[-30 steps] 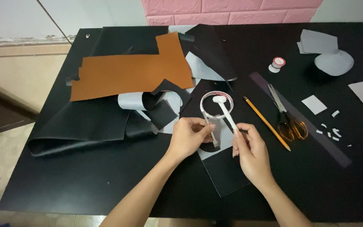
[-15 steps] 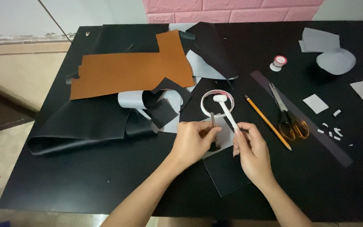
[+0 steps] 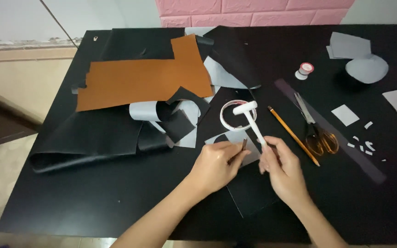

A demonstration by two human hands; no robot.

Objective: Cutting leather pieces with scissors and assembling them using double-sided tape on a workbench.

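Fingers of the right hand (image 3: 285, 166) are closing around the handle of a small white mallet (image 3: 252, 120), its head pointing toward the upper middle of the frame; fingers of the left hand (image 3: 217, 166) are pinching a thin dark strip (image 3: 243, 145) against a grey-backed black piece (image 3: 249, 154) at centre. Step in hand, by my judgement: pressing or tapping a small leather part flat; any stroke would be calling for the left fingertips to be clear of the mallet head. Lying around: white tape ring (image 3: 234, 115) just above the hands, pencil (image 3: 293, 135) and orange-handled scissors (image 3: 317, 133) to the right, small spool (image 3: 304, 70) at upper right, tan leather sheet (image 3: 143, 78) at upper left, rolled black leather (image 3: 93, 142) at left. Everything is resting on a black table (image 3: 116, 202); pink brick wall (image 3: 253, 9) is showing along the top edge, pale floor (image 3: 5, 92) at far left.
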